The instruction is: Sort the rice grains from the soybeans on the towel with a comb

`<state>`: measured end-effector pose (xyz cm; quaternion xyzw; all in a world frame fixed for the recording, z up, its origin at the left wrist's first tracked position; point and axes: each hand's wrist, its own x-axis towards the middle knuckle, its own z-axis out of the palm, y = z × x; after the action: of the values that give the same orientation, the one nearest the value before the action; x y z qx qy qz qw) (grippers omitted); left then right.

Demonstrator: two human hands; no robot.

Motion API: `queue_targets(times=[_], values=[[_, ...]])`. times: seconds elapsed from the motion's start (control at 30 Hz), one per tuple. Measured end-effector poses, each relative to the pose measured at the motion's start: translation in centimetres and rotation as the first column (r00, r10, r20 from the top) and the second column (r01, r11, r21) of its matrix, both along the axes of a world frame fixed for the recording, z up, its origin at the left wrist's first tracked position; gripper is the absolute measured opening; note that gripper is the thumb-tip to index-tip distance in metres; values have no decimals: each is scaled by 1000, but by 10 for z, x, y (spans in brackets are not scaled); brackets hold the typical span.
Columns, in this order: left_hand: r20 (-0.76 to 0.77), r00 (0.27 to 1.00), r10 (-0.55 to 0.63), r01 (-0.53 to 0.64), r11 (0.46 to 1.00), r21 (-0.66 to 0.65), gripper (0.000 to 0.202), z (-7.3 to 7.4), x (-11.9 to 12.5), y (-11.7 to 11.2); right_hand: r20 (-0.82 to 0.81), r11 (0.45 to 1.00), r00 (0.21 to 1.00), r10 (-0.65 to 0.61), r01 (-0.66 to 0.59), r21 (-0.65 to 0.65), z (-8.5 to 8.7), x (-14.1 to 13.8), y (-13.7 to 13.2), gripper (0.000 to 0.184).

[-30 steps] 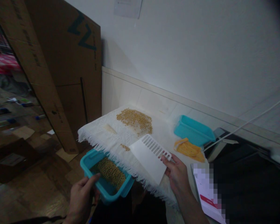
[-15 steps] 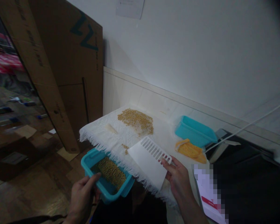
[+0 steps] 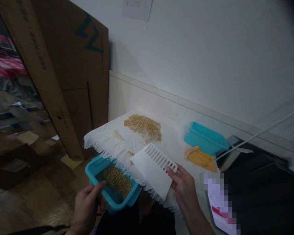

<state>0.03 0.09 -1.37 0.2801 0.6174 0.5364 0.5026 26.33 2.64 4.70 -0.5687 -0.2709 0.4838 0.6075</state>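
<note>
We are gripping a white slotted scraper (image 3: 147, 171) with the right hand (image 3: 186, 186), thumb and fingers clamping the lower-right end of its slotted side. We are positioning it over the front edge of the white fringed cloth (image 3: 101, 132); whether it is touching the cloth, we cannot tell. Its long axis is running from upper left to lower right, its plain edge facing the teal bin (image 3: 115, 206), its row of slots facing away. The scraper is appearing flat, thin and matte. With the left hand (image 3: 84, 205) we are clamping the bin's near-left rim, holding it below the cloth's edge, yellowish beans (image 3: 119, 181) covering part of its floor. Beyond the scraper, a bean pile (image 3: 143, 125) is lying on the cloth; a few stray beans (image 3: 130, 153) are lying just beside the scraper's upper-left corner, partly obstructed by it. To the right, a second teal bin (image 3: 205, 138) is standing behind a yellow cloth (image 3: 201, 159).
</note>
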Motion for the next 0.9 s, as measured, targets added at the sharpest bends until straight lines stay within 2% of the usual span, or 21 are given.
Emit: queue_targets(times=[0.23,0.47,0.63,0.9], values=[[35,999,-5,6,1000,-24,40,1,1,1,-25,996,996,82,-83,-36,5,-4,-4,52],[-7,1000,-11,11,1000,-3,38,1,0,-1,51,994,996,-76,72,77,1,15,8,49],[12,1000,-14,14,1000,10,40,-1,0,1,65,997,997,-43,39,64,-5,18,13,48],[45,999,-11,11,1000,9,42,-4,0,-1,46,1000,999,-16,15,12,-3,13,16,51]])
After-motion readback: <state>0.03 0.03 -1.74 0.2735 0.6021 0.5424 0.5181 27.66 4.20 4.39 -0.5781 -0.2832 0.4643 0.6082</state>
